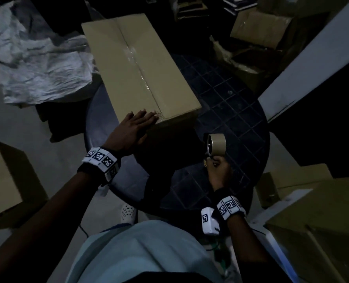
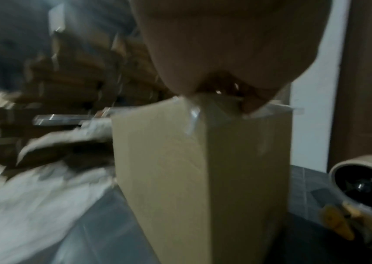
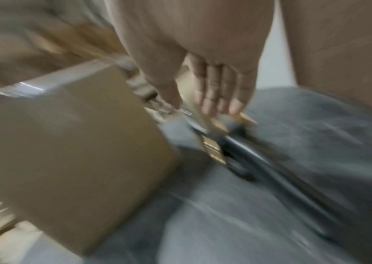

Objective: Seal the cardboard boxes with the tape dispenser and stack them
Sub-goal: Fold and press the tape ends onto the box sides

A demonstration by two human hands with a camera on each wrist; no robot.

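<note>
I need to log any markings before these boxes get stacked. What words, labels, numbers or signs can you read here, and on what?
No readable words, brands or numbers in any view.
Cardboard box on the table: plain, only clear tape along its seam.
Tape dispenser in the right hand: no print visible.
Wristbands: black-and-white square code markers, no text.
Other boxes around: dark and plain, nothing legible.

A round dark table with a grid top was seen at centre. A crumpled white sheet was spread at far left. A white shoe was seen under the table's near edge.
</note>
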